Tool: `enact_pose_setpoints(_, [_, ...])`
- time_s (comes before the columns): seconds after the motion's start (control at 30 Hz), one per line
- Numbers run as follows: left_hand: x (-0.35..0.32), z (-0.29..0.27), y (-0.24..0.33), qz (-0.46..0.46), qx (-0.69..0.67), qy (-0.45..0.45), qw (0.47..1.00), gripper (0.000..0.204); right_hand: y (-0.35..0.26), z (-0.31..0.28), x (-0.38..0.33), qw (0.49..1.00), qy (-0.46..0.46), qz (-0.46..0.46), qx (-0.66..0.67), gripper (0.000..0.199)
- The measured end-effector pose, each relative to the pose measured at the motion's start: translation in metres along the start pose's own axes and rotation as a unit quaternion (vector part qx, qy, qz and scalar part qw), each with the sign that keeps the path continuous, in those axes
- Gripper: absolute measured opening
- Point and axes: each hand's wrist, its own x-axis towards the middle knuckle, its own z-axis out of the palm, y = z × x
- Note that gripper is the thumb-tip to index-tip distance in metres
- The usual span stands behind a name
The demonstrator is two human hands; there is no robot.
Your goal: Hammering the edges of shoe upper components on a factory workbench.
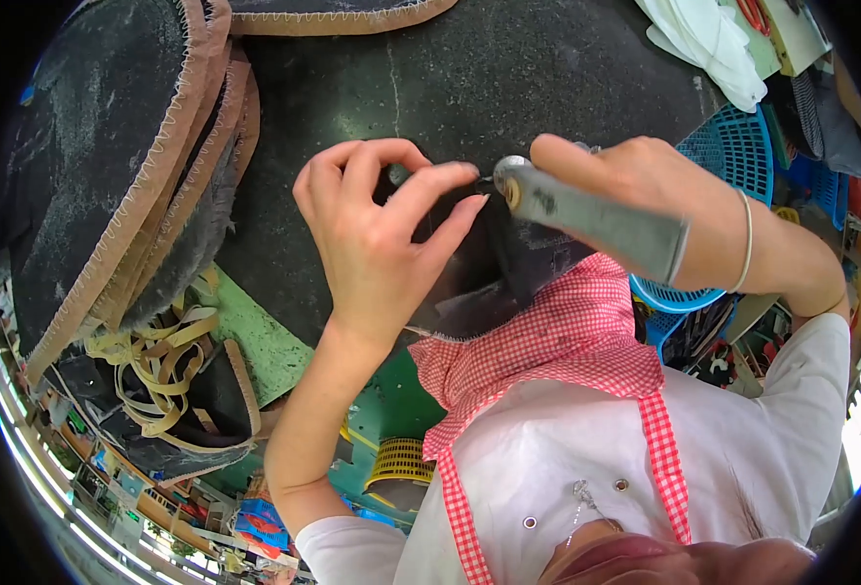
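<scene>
My left hand (377,214) is bent over the dark work surface, thumb and index fingertips close together beside a black piece of material (484,263). Whatever lies between those fingertips is too small and dark to make out. A small grey rounded thing (398,175) shows under its curled fingers. Closed around a hand tool (596,219) with a broad grey handle and a round metal end is my right hand (635,175). The tool's metal end almost touches the left fingertips, and its handle slants down to the right. Its working tip is mostly hidden.
Black pieces with stitched brown edging (148,185) are stacked at left, above a tangle of tan strips (172,366). A blue basket (742,146) stands at right below a white cloth (708,44). A yellow basket (401,463) sits lower down. A red checked apron (547,336) meets the table edge.
</scene>
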Motion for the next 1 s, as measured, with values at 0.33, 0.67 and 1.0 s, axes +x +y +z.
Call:
enact_pose_setpoints(0.33, [-0.004,0.008,0.013,-0.020,-0.001,-0.003,1.000,0.018,0.003,-0.012,0.009,0.999,0.039,-0.017,0.033,0.022])
enact_pose_setpoints(0.67, [-0.014,0.009,0.023,-0.065,0.071,0.049,0.994,0.018,0.005,-0.004,0.009,0.999,0.008,-0.014,0.034,0.021])
enact_pose_setpoints(1.0, [-0.022,0.028,0.049,-0.168,0.039,0.081,0.982,0.016,0.013,-0.007,0.007,0.986,0.115,-0.115,0.031,0.020])
